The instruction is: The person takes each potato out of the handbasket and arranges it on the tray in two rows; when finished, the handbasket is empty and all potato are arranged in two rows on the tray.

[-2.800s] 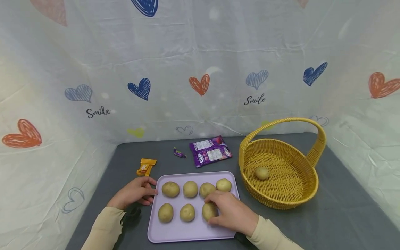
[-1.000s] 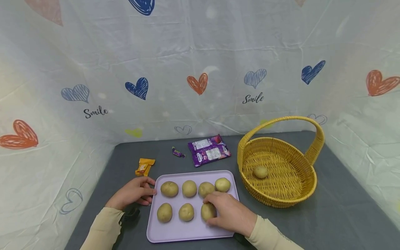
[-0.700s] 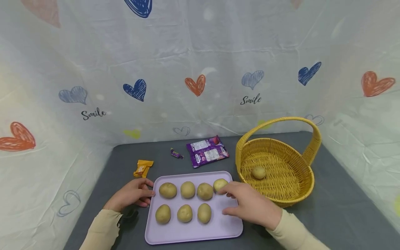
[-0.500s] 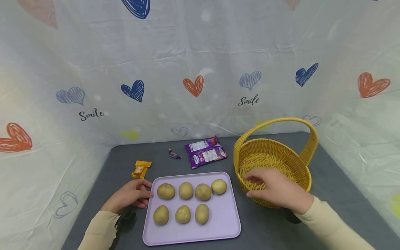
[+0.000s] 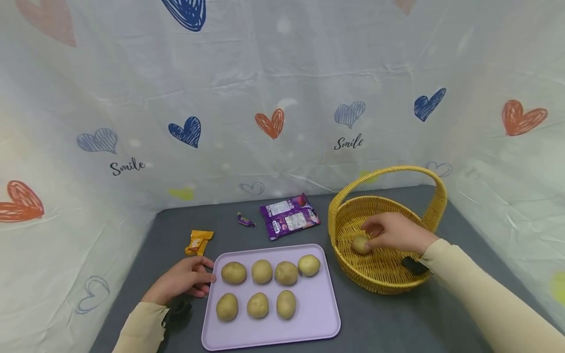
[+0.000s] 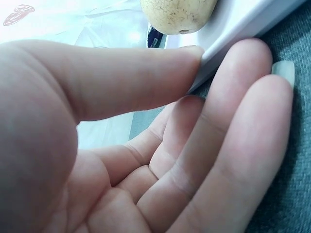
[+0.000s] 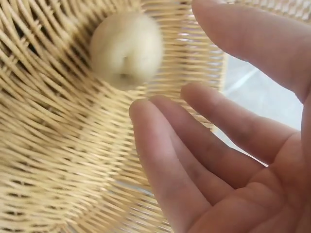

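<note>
My left hand (image 5: 182,281) rests at the left edge of a lilac tray (image 5: 309,314). In the left wrist view its thumb (image 6: 146,77) touches the tray rim, and the other fingers lie relaxed along the outside. Several potatoes sit on the tray in two rows, among them one (image 5: 233,272) at the back left and one (image 5: 286,304) at the front right. My right hand (image 5: 397,232) reaches into a yellow wicker basket (image 5: 375,287) over a single potato (image 5: 360,244). The right wrist view shows its fingers spread and apart from this potato (image 7: 126,51).
A purple snack packet (image 5: 290,216) lies behind the tray, with a small purple wrapped sweet (image 5: 245,220) to its left. An orange wrapped snack (image 5: 199,242) lies just beyond my left hand. The basket handle (image 5: 388,170) arches above the basket. A heart-printed curtain hangs behind the grey table.
My right hand has let go of the front-right potato on the tray and moved right, into the basket. My left hand has stayed at the tray edge. The view has shifted slightly.
</note>
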`<state>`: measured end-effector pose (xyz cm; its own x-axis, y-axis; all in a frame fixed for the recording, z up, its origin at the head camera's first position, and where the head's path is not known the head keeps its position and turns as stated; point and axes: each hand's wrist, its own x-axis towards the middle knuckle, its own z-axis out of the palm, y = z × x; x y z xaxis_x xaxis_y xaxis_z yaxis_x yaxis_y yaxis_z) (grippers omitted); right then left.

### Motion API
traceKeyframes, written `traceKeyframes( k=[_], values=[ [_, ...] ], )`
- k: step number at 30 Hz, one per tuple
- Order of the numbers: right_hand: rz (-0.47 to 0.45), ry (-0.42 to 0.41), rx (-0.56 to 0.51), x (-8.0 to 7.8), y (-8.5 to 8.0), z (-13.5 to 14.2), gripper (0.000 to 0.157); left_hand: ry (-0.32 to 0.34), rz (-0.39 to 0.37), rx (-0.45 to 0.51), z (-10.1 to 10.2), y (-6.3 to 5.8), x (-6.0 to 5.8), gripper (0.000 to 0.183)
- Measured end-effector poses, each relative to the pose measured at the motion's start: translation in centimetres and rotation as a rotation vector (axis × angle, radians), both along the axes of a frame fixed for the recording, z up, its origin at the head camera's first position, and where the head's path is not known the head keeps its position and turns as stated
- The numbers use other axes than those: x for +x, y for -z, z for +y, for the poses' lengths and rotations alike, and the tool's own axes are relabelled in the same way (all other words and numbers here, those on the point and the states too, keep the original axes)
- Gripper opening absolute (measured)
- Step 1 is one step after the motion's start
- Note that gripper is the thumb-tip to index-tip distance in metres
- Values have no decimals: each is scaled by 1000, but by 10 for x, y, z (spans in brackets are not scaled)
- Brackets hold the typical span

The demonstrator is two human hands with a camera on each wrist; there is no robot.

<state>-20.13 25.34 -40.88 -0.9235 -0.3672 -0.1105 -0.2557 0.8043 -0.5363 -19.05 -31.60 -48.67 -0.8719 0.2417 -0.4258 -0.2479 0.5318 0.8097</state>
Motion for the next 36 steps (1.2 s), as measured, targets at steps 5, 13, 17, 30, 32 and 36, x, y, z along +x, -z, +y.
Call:
traceKeyframes(
  k=[5, 13, 17, 30, 32, 36],
  values=[
    [-50, 19, 9, -10, 10, 1, 61, -5, 2, -5, 1, 1, 2, 54],
    [-101, 30, 8, -15, 19, -1, 56, -7, 7, -10, 1, 2, 1, 54],
    [-112, 21, 23, -15, 21, -2, 48, -10, -2, -1, 2, 1, 0, 54],
    [-49, -25, 26, -13, 19, -1, 43, 3, 18, 18, 4, 2, 1, 52],
    [-13, -26, 31, -9, 13, -4, 43, 4, 18, 16, 3, 2, 1, 52],
    [44, -3, 18, 3, -3, -12, 44, 2, 16, 14, -1, 4, 0, 52]
  ],
)
